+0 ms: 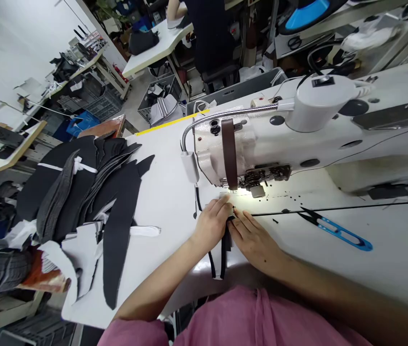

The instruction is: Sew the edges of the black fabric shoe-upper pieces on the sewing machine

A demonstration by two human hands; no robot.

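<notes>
My left hand (211, 222) is closed at the front of the sewing machine (254, 139), its fingers pressed together on a narrow black-and-white fabric piece (223, 257). Beside it, my right hand (252, 235) lies with its fingertips pressing the same piece down. Both hands nearly meet just below the needle area, which the machine's lamp (190, 167) lights up. The piece's lower end hangs toward my body over the table edge. My fingers hide its upper end.
Blue thread snips (337, 230) lie on the table at the right. Stacks of dark fabric pieces (95, 187) and white scraps (81, 257) cover the left side. Beyond the table stand crates (160, 96), and a person in dark clothes (213, 38) sits farther back.
</notes>
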